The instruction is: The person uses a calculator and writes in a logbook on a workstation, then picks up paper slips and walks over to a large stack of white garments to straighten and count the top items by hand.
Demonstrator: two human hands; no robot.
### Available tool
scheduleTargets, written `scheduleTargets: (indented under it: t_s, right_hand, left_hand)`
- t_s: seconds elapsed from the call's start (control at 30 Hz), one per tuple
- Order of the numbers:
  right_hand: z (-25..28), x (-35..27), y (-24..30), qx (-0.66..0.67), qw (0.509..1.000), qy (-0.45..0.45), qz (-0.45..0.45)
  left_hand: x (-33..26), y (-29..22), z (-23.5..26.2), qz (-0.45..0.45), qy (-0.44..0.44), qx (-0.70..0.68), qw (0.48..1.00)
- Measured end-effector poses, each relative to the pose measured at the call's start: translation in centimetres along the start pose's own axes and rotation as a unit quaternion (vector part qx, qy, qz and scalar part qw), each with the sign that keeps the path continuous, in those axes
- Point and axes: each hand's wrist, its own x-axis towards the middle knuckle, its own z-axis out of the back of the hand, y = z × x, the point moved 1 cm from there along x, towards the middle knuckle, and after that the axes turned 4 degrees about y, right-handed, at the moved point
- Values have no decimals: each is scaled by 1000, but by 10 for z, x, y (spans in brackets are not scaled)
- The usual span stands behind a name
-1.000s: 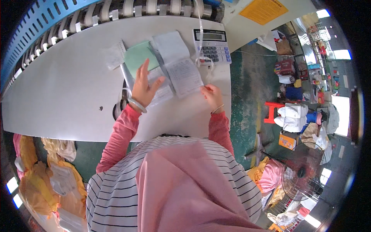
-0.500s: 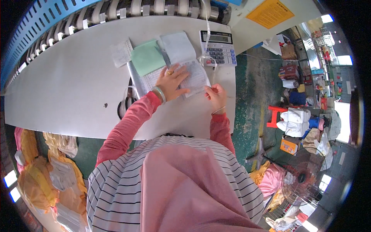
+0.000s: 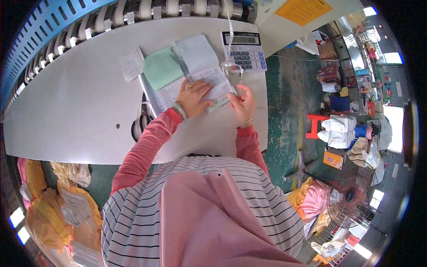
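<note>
An open form booklet (image 3: 169,92) with printed white pages and pale green sheets lies on the grey-white table. My left hand (image 3: 193,99) rests spread on its printed page, a ring and a bangle showing. At that page's lower right corner, my right hand (image 3: 242,106) has its thumb and curled fingers on the paper page (image 3: 218,84). A strip of green shows under the page's lower edge. One green sheet (image 3: 163,71) lies folded back at the left, beside a bluish-white sheet (image 3: 198,53). Black-handled scissors (image 3: 138,127) sit partly under the booklet's left side.
A calculator (image 3: 249,57) stands behind my right hand, a white ribbon (image 3: 230,29) hanging across it. A roller machine (image 3: 147,11) borders the table's far edge. Right of the table are a red stool (image 3: 315,126) and a fan (image 3: 349,196); yellow cloth (image 3: 46,218) is piled at the left.
My right hand has shifted slightly at the page corner, and a green edge now shows beneath the page. My left hand stays flat on the booklet. The whole view has shifted a little.
</note>
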Motion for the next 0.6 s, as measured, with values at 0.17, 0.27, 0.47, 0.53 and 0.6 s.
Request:
scheduleTargets:
  t_s: [0.17, 0.27, 0.47, 0.53, 0.6]
  right_hand:
    - [8, 8, -9, -13, 997, 65, -28]
    - [5, 6, -2, 14, 997, 72, -25]
    - [6, 6, -7, 23, 998, 54, 26]
    - [7, 7, -8, 15, 997, 61, 32]
    - [7, 8, -7, -21, 995, 95, 29]
  left_hand:
    - [7, 2, -7, 6, -31, -5, 999]
    - [6, 4, -7, 11, -24, -12, 1000]
    - [2, -15, 5, 7, -38, 22, 999]
    - [3, -13, 1, 9, -42, 18, 999]
    - [2, -10, -3, 13, -47, 14, 999]
